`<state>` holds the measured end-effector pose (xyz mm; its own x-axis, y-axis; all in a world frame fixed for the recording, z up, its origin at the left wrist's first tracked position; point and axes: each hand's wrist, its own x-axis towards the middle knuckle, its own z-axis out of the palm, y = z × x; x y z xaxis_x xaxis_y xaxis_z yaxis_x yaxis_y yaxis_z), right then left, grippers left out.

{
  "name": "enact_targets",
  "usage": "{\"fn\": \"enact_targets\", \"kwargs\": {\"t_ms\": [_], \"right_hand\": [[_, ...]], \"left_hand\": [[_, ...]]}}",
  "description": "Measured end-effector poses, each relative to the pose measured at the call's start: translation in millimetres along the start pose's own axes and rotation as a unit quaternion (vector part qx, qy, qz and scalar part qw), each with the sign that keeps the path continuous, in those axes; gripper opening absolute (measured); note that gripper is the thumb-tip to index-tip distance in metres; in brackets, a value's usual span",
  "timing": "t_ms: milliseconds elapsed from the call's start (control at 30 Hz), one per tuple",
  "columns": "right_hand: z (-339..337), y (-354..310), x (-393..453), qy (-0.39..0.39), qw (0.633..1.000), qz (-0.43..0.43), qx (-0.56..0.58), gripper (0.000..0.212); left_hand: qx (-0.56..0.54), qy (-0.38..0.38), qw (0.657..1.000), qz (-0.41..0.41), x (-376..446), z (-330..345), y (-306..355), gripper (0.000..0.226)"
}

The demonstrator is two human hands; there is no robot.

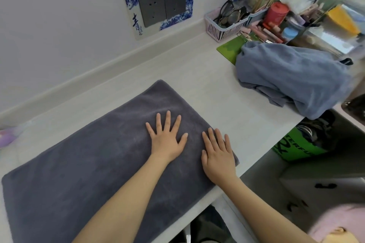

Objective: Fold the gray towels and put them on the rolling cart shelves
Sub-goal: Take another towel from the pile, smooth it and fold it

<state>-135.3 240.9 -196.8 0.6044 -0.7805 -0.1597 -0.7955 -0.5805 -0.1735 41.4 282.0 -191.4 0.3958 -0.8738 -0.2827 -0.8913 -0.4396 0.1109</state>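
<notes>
On counter: one gray towel point(98, 163) flat | left hand point(167, 142), right hand point(218, 157) spread, pressing | perhaps one crumpled pile point(292, 77)

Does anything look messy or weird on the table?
Yes. The blue-gray towel sits in a crumpled heap at the table's right end, unfolded. The dark gray towel lies flat and smooth under both hands.

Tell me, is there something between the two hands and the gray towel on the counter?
Nothing visible. The left hand and the right hand both lie flat, fingers spread, directly on the gray towel, near its right end. The crumpled blue cloth sits apart, further right on the counter.
</notes>
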Motion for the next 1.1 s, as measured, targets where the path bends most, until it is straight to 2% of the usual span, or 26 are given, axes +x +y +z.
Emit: {"fn": "enact_targets", "kwargs": {"t_ms": [67,133,233,367,533,600,667,733,767,867,967,1033,1100], "right_hand": [[0,-3,4,-0.001,0.999,-0.029,0.016,0.055],[4,1,6,-0.003,0.999,-0.036,0.025,0.056],[8,5,7,0.002,0.999,-0.032,0.021,0.056],[8,5,10,0.013,0.999,-0.037,0.020,0.056],[-1,30,44,-0.002,0.998,-0.066,0.003,0.058],[-11,46,75,-0.028,0.995,-0.095,-0.013,0.061],[-20,61,112,-0.053,0.987,-0.146,-0.030,0.065],[-29,69,153,-0.060,0.976,-0.202,-0.053,0.069],[-33,69,172,-0.061,0.970,-0.227,-0.070,0.070],[-46,61,228,-0.057,0.957,-0.252,-0.130,0.066],[-64,38,269,-0.036,0.969,-0.173,-0.172,0.056],[-72,16,276,-0.024,0.972,-0.151,-0.178,0.052],[-68,2,257,0.008,0.975,-0.177,-0.132,0.048]], "left_hand": [[0.025,-0.009,0.998,0.062,14,-7,4,0.063],[0.040,-0.013,0.996,0.074,34,-9,-2,0.060],[0.023,0.008,1.000,-0.001,72,-18,-32,0.058],[0.006,0.023,0.999,-0.046,111,-31,-55,0.060],[-0.041,-0.012,0.995,-0.089,141,-39,-59,0.058],[-0.050,0.016,0.997,-0.059,143,-41,-68,0.057],[-0.058,0.073,0.996,0.006,138,-42,-79,0.059],[-0.037,0.071,0.995,0.053,131,-42,-90,0.062],[-0.018,0.050,0.997,0.050,129,-42,-95,0.062],[-0.008,-0.007,0.997,-0.079,133,-43,-114,0.058],[-0.032,-0.035,0.979,-0.197,142,-56,-128,0.060],[-0.039,-0.024,0.975,-0.219,139,-64,-129,0.061],[-0.043,0.015,0.982,-0.182,120,-66,-119,0.059]]}}
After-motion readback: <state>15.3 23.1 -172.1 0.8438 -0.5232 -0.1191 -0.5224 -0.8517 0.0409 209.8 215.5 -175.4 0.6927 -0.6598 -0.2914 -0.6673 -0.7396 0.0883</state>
